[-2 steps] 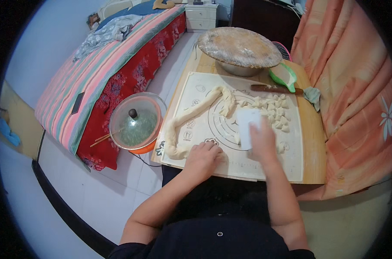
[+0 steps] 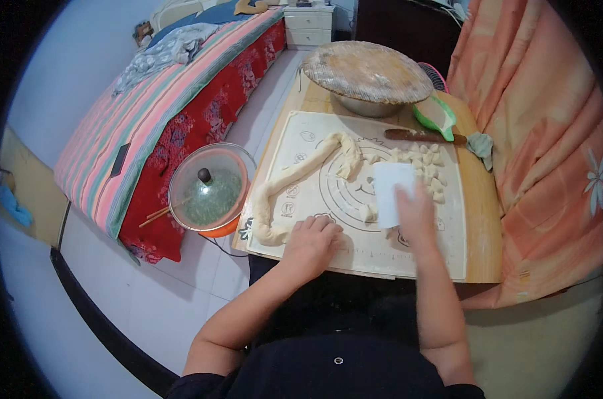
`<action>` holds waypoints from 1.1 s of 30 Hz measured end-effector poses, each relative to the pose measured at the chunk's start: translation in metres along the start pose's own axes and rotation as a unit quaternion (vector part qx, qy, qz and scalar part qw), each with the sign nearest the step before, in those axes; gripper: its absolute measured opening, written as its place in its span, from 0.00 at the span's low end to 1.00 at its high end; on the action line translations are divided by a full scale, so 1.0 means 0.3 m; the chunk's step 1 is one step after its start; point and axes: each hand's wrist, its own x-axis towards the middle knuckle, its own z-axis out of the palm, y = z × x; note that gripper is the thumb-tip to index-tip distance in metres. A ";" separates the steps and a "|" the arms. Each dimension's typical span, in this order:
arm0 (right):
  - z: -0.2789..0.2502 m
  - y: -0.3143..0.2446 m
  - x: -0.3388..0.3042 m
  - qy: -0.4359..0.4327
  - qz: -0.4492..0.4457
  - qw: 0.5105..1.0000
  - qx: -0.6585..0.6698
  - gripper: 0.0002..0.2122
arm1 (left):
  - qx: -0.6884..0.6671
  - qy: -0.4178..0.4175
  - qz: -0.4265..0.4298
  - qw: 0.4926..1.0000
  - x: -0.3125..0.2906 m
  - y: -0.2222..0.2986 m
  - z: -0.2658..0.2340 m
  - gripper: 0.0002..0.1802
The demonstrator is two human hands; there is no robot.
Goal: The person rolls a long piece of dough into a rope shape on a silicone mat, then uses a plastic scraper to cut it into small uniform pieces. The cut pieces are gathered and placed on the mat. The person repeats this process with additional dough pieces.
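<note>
A long rope of dough (image 2: 295, 171) bends across a pale printed kneading mat (image 2: 453, 263). My left hand (image 2: 313, 246) lies over its near end, fingers curled down on the dough and covering part of it. In my right hand (image 2: 418, 216) is a white flat dough scraper (image 2: 392, 193), held upright over the mat; the hand is slightly blurred. Just left of the scraper rests a small cut piece of dough (image 2: 368, 213). Several more dough pieces (image 2: 434, 176) are scattered beyond and to the right of the scraper, partly hidden by it.
Behind the mat stands a metal bowl (image 2: 368, 108) under a round floury lid (image 2: 368, 70). A rolling pin (image 2: 424, 136), green scoop (image 2: 438, 118) and cloth (image 2: 480, 147) lie at the far right. Left of the wooden board (image 2: 484, 246) is a glass-lidded pot (image 2: 212, 193) with chopsticks (image 2: 154, 216).
My right hand and the scraper have shifted a little to the right, uncovering more of the small dough piece beside it. My left hand stays about where it was.
</note>
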 end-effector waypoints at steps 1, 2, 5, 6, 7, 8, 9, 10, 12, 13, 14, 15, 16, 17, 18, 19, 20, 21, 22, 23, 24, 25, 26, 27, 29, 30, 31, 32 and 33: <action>-0.063 0.005 0.012 0.027 0.000 0.998 0.056 0.14 | 0.002 -0.023 0.032 0.999 0.010 0.001 -0.001 0.10; -0.128 0.028 0.021 0.056 0.002 0.992 0.109 0.14 | 0.002 -0.048 0.067 0.997 0.024 0.005 0.002 0.10; -0.253 0.155 0.038 0.096 0.007 0.988 0.120 0.13 | 0.027 -0.159 0.078 0.984 0.089 0.025 0.046 0.11; -0.282 0.194 0.032 0.111 0.022 0.987 0.112 0.13 | 0.038 -0.203 0.068 0.976 0.117 0.026 0.073 0.11; -0.314 0.236 0.027 0.129 0.038 0.985 0.105 0.13 | 0.031 -0.172 0.075 0.982 0.156 0.012 0.099 0.12; -0.344 0.289 0.029 0.131 0.060 0.986 0.089 0.14 | 0.024 -0.142 0.079 0.986 0.197 -0.013 0.128 0.12; -0.372 0.347 0.035 0.131 0.080 0.985 0.074 0.14 | 0.017 -0.110 0.082 0.990 0.238 -0.032 0.149 0.13; -0.390 0.401 0.031 0.134 0.104 0.984 0.059 0.15 | 0.012 -0.059 0.099 0.993 0.280 -0.042 0.168 0.15; -0.418 0.482 0.007 0.113 0.126 0.985 0.029 0.15 | -0.002 -0.080 0.071 0.994 0.297 -0.003 0.139 0.16; -0.432 0.515 -0.005 0.103 0.137 0.985 0.013 0.16 | -0.010 -0.090 0.059 0.994 0.303 0.026 0.117 0.17; -0.431 0.535 -0.014 0.095 0.144 0.985 0.026 0.17 | -0.039 -0.178 0.045 0.982 0.281 0.056 0.095 0.19; -0.439 0.550 -0.009 0.093 0.158 0.983 0.021 0.17 | -0.080 -0.243 0.078 0.964 0.254 0.084 0.112 0.19; -0.436 0.556 -0.006 0.085 0.171 0.981 0.020 0.17 | -0.119 -0.306 0.106 0.939 0.214 0.110 0.122 0.19; -0.435 0.561 -0.002 0.078 0.184 0.980 0.018 0.17 | -0.158 -0.367 0.132 0.907 0.199 0.129 0.131 0.18; -0.421 0.571 0.006 0.070 0.177 0.982 0.009 0.18 | -0.158 -0.319 0.139 0.924 0.210 0.127 0.165 0.18; -0.404 0.587 0.019 0.065 0.170 0.983 -0.004 0.19 | -0.161 -0.268 0.150 0.938 0.233 0.116 0.231 0.17; -0.391 0.609 0.023 0.063 0.164 0.984 -0.016 0.20 | -0.165 -0.218 0.163 0.948 0.269 0.135 0.257 0.16; -0.376 0.644 0.026 0.088 0.151 0.985 -0.009 0.21 | -0.156 -0.237 0.110 0.953 0.345 0.133 0.272 0.15; -0.357 0.659 0.037 0.110 0.137 0.985 0.000 0.22 | -0.152 -0.175 0.113 0.966 0.398 0.135 0.282 0.16; -0.350 0.669 0.042 0.132 0.122 0.984 0.009 0.23 | -0.148 -0.112 0.115 0.976 0.430 0.139 0.287 0.17; -0.359 0.676 0.030 0.113 0.134 0.984 0.013 0.24 | -0.144 -0.144 0.106 0.973 0.433 0.147 0.278 0.18; -0.384 0.616 0.013 0.092 0.148 0.985 0.016 0.25 | -0.142 -0.176 0.096 0.969 0.428 0.165 0.263 0.19; -0.402 0.585 0.001 0.073 0.161 0.984 0.018 0.25 | -0.140 -0.208 0.088 0.964 0.421 0.187 0.251 0.20; -0.407 0.597 -0.006 0.065 0.146 0.987 -0.021 0.25 | -0.159 -0.273 0.127 0.940 0.401 0.221 0.260 0.20; -0.404 0.605 -0.012 0.044 0.108 0.989 -0.093 0.24 | -0.191 -0.393 0.194 0.878 0.341 0.298 0.294 0.21; -0.402 0.590 -0.005 0.043 0.088 0.989 -0.107 0.24 | -0.158 -0.322 0.214 0.909 0.338 0.305 0.340 0.20; -0.406 0.559 0.006 0.044 0.066 0.989 -0.124 0.23 | -0.125 -0.245 0.235 0.932 0.344 0.296 0.406 0.20; -0.410 0.540 0.016 0.050 0.048 0.987 -0.143 0.23 | -0.095 -0.168 0.260 0.946 0.371 0.300 0.430 0.19; -0.407 0.528 0.035 0.062 0.031 0.989 -0.127 0.21 | -0.106 -0.173 0.225 0.953 0.408 0.279 0.436 0.20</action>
